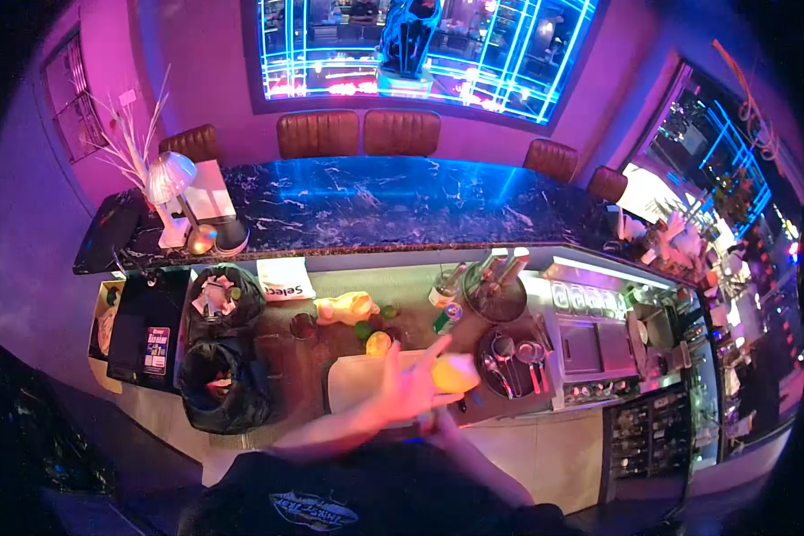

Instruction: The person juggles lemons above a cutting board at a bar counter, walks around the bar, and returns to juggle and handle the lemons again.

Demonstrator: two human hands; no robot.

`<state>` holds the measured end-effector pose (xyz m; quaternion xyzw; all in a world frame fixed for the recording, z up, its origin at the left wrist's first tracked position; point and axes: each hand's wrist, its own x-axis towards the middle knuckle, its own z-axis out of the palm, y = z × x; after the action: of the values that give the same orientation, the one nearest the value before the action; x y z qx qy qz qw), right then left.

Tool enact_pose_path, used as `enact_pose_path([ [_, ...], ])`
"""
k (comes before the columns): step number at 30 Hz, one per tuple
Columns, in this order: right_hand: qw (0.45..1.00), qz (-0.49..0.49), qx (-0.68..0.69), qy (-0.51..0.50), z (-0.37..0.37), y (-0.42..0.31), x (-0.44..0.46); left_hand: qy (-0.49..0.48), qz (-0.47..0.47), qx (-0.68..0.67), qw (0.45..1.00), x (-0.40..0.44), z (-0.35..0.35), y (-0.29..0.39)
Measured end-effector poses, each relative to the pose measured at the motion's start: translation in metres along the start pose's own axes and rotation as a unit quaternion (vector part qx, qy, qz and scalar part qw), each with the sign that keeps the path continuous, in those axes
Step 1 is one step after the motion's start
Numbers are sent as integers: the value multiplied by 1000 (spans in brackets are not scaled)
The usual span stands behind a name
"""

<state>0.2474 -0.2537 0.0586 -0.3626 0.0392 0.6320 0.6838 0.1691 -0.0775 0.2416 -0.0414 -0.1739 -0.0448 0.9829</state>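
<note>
My left hand [406,389] reaches over the counter, a little blurred, with some fingers stretched out. A lemon [456,375], yellow with a paler top, is at its fingers and appears gripped there. Below it and nearer my body, my right hand [434,425] is closed; what is in it is hidden. Under the left hand lies a pale cutting board [348,384]. At the board's far edge sits a yellow-orange citrus fruit [378,344], with limes [364,330] just behind it.
A yellow bag [345,308] and a dark glass [303,326] stand behind the board. To the right are a green can [448,316], a round tray of bar tools [514,362] and another round tray [496,304]. Two lined bins [226,389] stand left. The raised marble bar [366,210] runs behind.
</note>
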Motion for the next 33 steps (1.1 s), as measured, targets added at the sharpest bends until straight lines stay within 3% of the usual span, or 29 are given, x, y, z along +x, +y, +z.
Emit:
enact_pose_path([
  [1, 998, -44, 39, 14, 3, -12, 0, 94, 1, 155, 983, 1, 6, -4],
  [3, 983, -143, 116, -24, 48, -55, -15, 198, 17, 188, 962, -15, -14, -6],
  [4, 968, -177, 160, -81, 76, -78, -27, 209, 37, 67, 975, -41, -41, 1],
  [5, 938, -158, 264, -158, 83, -100, -34, 159, 36, 41, 986, -71, -58, 8],
  [7, 930, -222, 252, -150, 160, -120, -65, 113, 30, 11, 993, -90, -54, 2],
  [8, 952, -285, 41, -99, 164, -114, -65, 227, 64, 66, 970, -90, -24, -8],
  [9, 927, -334, -166, -28, 167, -107, -66, 333, 98, 124, 930, -87, -7, -12],
  [10, 767, -330, -541, 98, 133, -87, -53, 291, 73, 126, 946, -90, -50, -11],
  [11, 874, -235, -425, 18, 126, -64, -57, 249, 47, 130, 959, -93, -92, -11],
  [12, 947, -123, -297, -25, 121, -42, -62, 322, 0, 305, 896, -77, -134, -17],
  [13, 947, -118, -297, -25, 107, -35, -58, 351, -37, 329, 876, -66, -118, -18],
  [14, 987, -73, -139, -38, 78, -21, -48, 378, -77, 351, 853, -54, -100, -19],
  [15, 998, -26, 26, -48, 43, -4, -34, 401, -117, 370, 830, -42, -81, -19],
  [16, 994, 34, 52, -85, -7, 2, -22, 376, 74, 209, 900, -19, -58, -22],
  [18, 995, -16, 64, -77, -20, -17, -18, 328, 261, 41, 907, 7, -13, -6],
  [19, 993, -67, 75, -66, -21, -30, -12, 213, 146, 27, 966, 13, 8, 7],
  [21, 968, -138, 177, -109, 58, -83, -27, 97, 26, 13, 995, -6, 6, 20],
  [23, 922, -168, 238, -256, 170, -131, -72, 100, 31, 137, 985, -51, -26, 22],
  [24, 921, -227, 192, -253, 184, -124, -73, 101, 32, 179, 978, -69, -33, 19],
  [26, 888, -396, 54, -226, 203, -112, -73, 425, 80, 284, 855, -95, -23, 10],
  [27, 862, -429, -231, -138, 187, -103, -63, 420, 87, 291, 855, -104, -37, 2],
  [28, 755, -428, -495, -37, 151, -82, -41, 353, 150, 396, 834, -111, -61, -5],
  [29, 744, -276, -607, 39, 76, -40, 1, 284, 212, 492, 796, -113, -74, -5],
  [30, 890, -145, -432, -26, 114, -33, -15, 259, 117, 694, 661, -113, -57, 2],
  [31, 887, -55, -458, -23, 124, -26, -19, 267, 124, 694, 657, -100, -35, 1],
  [32, 876, 37, -481, -20, 127, -18, -22, 240, 223, 642, 693, -75, -10, -4],
  [33, 872, 46, -486, -29, 118, -12, -14, 171, 266, 541, 779, -61, 14, 1],
])
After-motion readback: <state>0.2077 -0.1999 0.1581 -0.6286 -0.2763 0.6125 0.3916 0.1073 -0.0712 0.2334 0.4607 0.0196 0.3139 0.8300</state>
